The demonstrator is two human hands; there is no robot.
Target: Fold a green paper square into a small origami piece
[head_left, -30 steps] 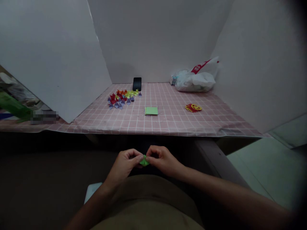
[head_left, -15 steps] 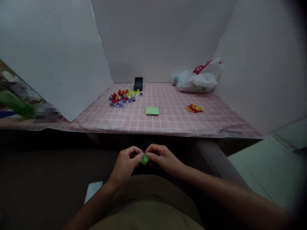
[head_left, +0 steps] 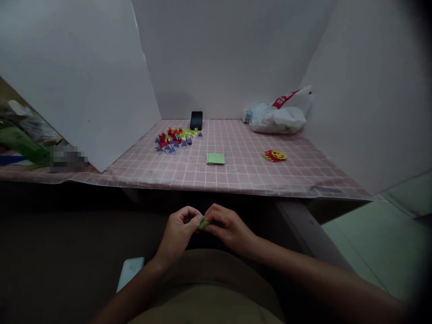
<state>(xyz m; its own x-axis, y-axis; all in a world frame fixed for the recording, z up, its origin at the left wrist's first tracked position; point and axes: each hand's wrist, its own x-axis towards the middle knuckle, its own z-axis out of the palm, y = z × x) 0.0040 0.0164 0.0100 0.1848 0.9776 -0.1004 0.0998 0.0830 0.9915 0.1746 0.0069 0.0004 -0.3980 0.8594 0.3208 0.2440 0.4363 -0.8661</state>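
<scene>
Paper piece [head_left: 203,222]: small and green, up in the air over my lap, just in front of the near edge of the worktop [head_left: 189,176]; my fingers hide much of its shape.
Left fingers [head_left: 195,221]: thumb and forefinger pinched on its left side, I judge as the steadying grip.
Right fingers [head_left: 214,230]: gripping its right side, thumb below and forefinger above, so I can probably press and shape it; so small a thing seems to need fingertips from both sides.
Sheet stack [head_left: 215,159]: green on top, midway between the near and far edges, likely put straight ahead of me for easy reach.
Folded pieces [head_left: 175,139]: red, orange, yellow and purple, grouped toward the far left corner, perhaps to keep them out of my way.
Phone [head_left: 196,120]: propped upright at the far edge, just behind that group.
Cutouts [head_left: 275,156]: yellow and red, overlapping, toward the right edge.
Plastic bag [head_left: 278,119]: slumped at the far right corner, probably pushed there for room.
Changed from half a second ago: my right thumb has slid lower and my right forefinger reaches over the paper, so less green shows, now a narrow strip; my view has tipped slightly.
Unchanged: my left pinch, and everything on the worktop.
</scene>
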